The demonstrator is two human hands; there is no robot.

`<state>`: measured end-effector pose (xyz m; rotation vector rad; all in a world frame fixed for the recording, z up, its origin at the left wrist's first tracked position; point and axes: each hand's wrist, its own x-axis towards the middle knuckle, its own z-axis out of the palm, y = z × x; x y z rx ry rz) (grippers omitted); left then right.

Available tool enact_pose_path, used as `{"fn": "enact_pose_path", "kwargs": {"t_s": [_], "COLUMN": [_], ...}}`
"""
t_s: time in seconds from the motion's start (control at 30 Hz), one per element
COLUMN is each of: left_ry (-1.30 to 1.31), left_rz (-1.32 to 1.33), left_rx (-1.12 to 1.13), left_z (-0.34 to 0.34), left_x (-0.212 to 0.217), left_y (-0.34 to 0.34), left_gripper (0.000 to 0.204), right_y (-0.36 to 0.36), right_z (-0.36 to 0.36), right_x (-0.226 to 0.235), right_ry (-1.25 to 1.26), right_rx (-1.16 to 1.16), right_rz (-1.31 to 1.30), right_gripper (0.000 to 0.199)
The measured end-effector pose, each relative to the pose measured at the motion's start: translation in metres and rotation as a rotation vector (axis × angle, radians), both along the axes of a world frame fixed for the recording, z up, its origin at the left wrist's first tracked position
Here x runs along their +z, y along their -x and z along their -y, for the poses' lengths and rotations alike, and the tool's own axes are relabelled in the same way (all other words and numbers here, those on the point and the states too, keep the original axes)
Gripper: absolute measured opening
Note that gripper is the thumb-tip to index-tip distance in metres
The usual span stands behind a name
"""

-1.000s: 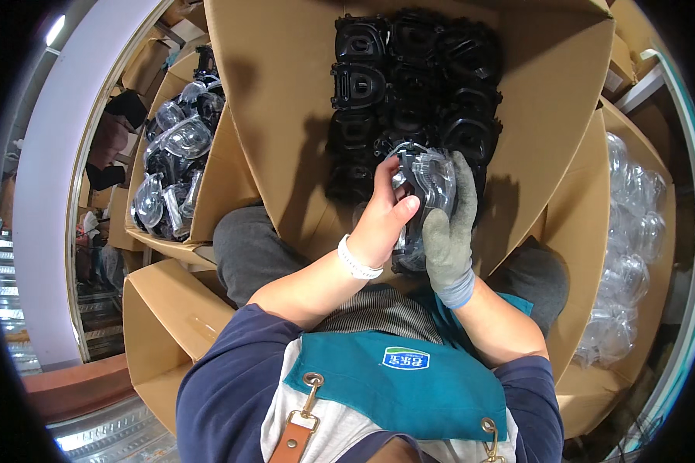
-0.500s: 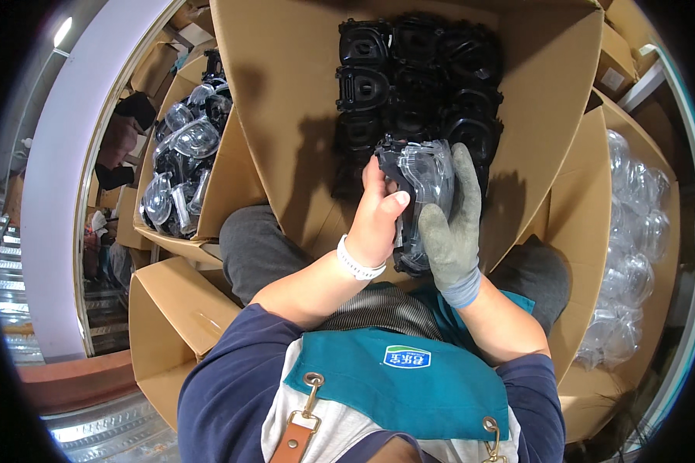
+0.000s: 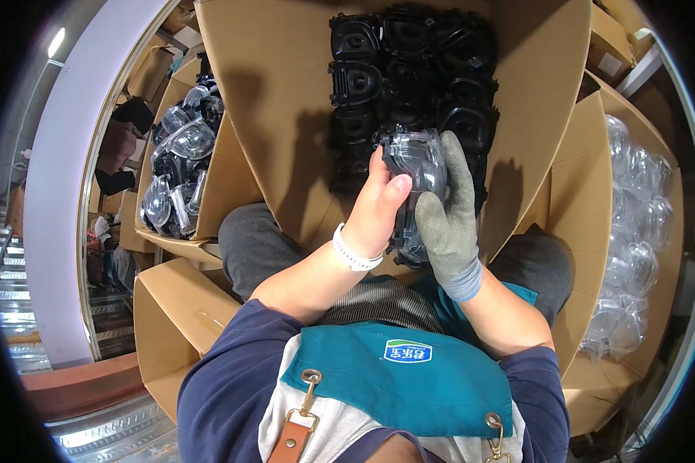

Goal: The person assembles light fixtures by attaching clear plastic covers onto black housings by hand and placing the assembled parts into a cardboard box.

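Between my two hands, above the large carton, stands a clear curved plastic cover [image 3: 425, 163] against a black plastic frame [image 3: 398, 225]. My bare left hand [image 3: 374, 207], with a white band at the wrist, grips the black frame from the left, its thumb along the near face. A grey work glove covers my right hand [image 3: 449, 224]. That hand is closed round the clear cover from the right, the fingers reaching up along its outer side. The palms hide part of both pieces, and whether they are fully joined cannot be seen.
The large open carton [image 3: 266, 100] in front holds rows of black plastic frames [image 3: 357, 83]. To the left, another carton holds clear and black parts [image 3: 193, 140]. Stacked clear covers [image 3: 629, 266] fill a carton at the right. A smaller carton [image 3: 170, 324] stands at lower left.
The clear cover and the black frame now sit closer together, turned slightly within my hands. Both hands have moved a little up and left in the picture and keep their hold.
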<state>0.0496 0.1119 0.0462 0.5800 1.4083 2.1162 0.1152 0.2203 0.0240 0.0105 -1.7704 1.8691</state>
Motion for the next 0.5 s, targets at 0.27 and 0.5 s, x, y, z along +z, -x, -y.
{"fn": "enact_pose_path", "kwargs": {"t_s": [0.27, 0.5], "left_ry": [0.031, -0.039], "left_rz": [-0.113, -0.201], "left_rx": [0.102, 0.212], "left_z": [-0.001, 0.002], "left_x": [0.007, 0.012], "left_y": [-0.005, -0.004], "left_gripper": [0.072, 0.076], "right_y": [0.004, 0.002], "right_z": [-0.009, -0.009], "right_x": [0.004, 0.018], "right_ry": [0.082, 0.095], "right_rx": [0.081, 0.044], "right_rz": [-0.094, -0.197], "right_gripper": [0.071, 0.089]}}
